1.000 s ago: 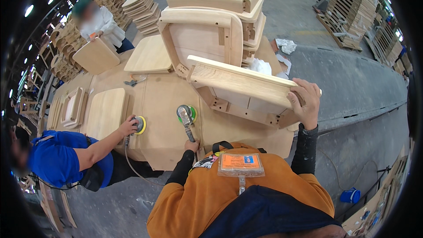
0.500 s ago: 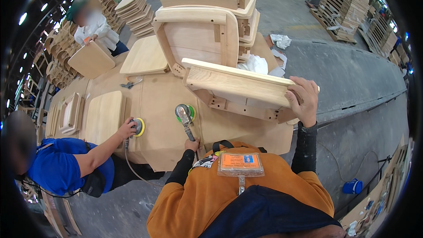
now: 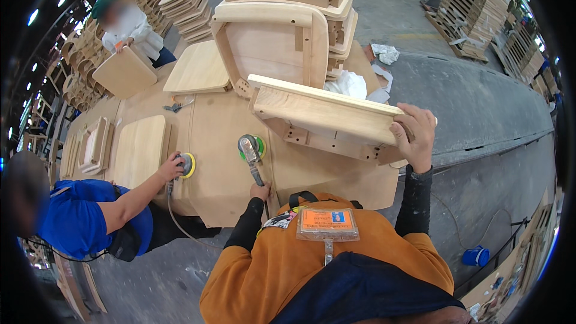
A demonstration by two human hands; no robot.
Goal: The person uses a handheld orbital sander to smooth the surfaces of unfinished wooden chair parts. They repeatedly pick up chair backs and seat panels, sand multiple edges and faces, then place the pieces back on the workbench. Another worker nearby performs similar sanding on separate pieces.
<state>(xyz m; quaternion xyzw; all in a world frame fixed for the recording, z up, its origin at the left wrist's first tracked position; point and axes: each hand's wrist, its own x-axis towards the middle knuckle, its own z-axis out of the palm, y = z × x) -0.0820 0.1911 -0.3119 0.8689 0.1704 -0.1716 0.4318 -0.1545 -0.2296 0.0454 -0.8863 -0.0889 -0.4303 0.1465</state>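
While the right hand (image 3: 416, 135) grips the right end of the tilted wooden frame (image 3: 327, 113), the left hand (image 3: 260, 191) is wrapped round the sander (image 3: 249, 149)'s near end. Frame's on the table (image 3: 336, 174)'s right side. Looks like the steadying step, imo; sanding it would call for a firm right grip.

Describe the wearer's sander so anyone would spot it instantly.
Start at the big brown table. At its near edge, the wearer's left hand holds a sander. Its green pad sets it apart from the yellow-rimmed sander under a co-worker's hand.
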